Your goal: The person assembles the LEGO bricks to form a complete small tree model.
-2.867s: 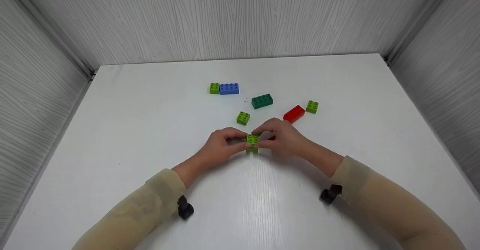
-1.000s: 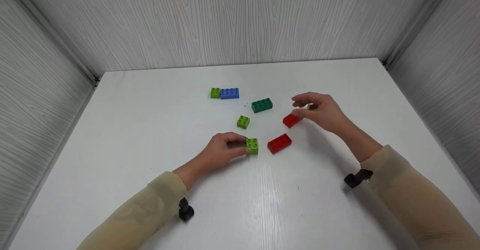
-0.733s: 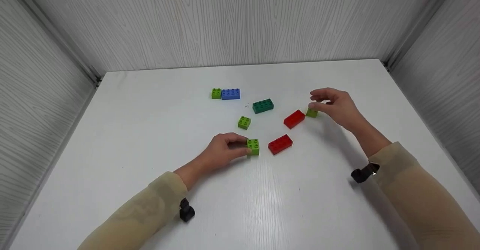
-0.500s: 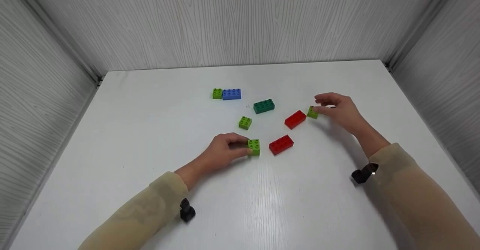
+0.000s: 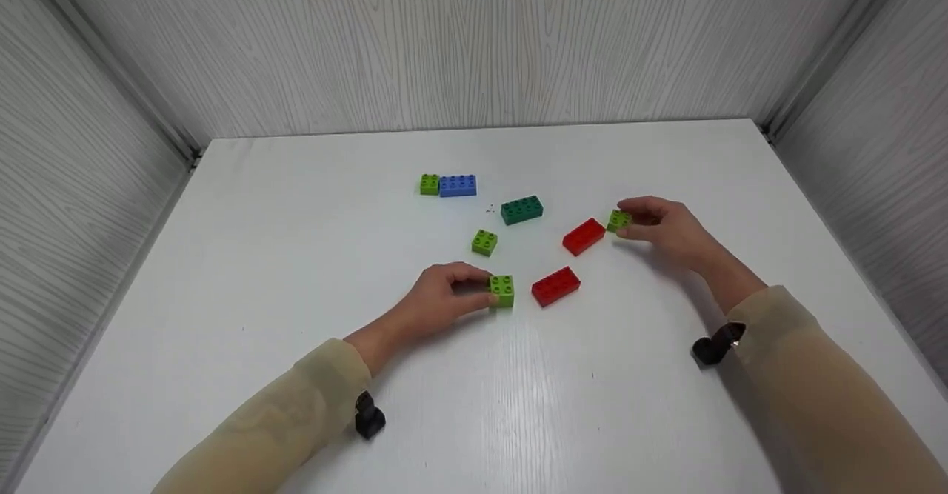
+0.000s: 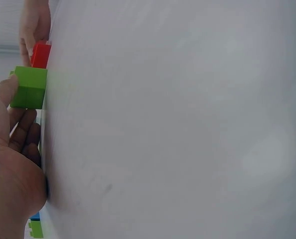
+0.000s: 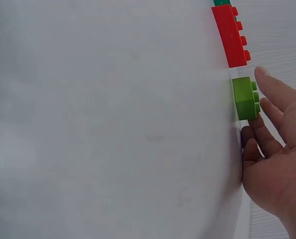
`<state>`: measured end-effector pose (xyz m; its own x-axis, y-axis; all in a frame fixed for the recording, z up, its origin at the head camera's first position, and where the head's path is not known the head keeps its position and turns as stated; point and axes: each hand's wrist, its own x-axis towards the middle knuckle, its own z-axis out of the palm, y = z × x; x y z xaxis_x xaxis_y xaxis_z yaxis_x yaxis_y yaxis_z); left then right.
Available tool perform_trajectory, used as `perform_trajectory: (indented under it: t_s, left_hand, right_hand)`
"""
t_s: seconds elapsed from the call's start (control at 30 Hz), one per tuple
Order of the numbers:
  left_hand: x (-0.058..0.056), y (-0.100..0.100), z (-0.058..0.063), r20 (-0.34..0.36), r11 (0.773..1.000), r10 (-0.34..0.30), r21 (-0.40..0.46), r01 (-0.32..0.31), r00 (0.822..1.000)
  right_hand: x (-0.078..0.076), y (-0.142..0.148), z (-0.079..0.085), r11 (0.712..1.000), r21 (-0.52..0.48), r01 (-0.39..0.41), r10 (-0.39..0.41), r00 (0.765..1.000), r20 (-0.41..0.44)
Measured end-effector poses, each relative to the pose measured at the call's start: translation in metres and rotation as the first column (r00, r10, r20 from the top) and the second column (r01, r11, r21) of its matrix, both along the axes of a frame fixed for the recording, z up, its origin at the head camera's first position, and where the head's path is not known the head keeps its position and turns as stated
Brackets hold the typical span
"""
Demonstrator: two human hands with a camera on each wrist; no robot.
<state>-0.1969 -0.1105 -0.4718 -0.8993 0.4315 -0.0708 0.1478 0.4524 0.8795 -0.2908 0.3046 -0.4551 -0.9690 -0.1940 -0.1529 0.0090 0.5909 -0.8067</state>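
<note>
Evidently, the left hand (image 5: 435, 303) pinches plain-sided green bricks (image 6: 30, 89); the right hand (image 5: 672, 232) rests loosely beside a lime brick (image 7: 244, 98).

Inscriptions, labels, brands, numbers and signs: none legible in any of the three views, head, left wrist or right wrist

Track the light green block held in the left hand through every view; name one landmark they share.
Head: the light green block, just right of centre, below the middle.
Left wrist: near the left edge, above the middle.
Right wrist: not in it; the light green brick there is another one.
Landmark: the right hand, right of centre in head, top left in left wrist, right edge in right wrist.
</note>
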Motion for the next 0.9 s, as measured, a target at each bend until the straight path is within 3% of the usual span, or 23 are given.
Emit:
perform_trajectory:
  t_s: [0.63,0.9]
  left_hand:
    - [0.0016,-0.0013,-0.0014,0.001,1.0,0.002,0.004,-0.002,1.0]
    - [-0.0008,-0.0006,-0.0026,0.0,1.0,0.001,0.004,-0.001,1.0]
  right_hand:
    - [0.0013,-0.0043,-0.0057,0.999,0.047,0.017,-0.016,1.0,-0.018]
    - [0.0025,-0.0028,-0.0031,0.999,-0.013,0.046,-0.046,0.999,-0.012]
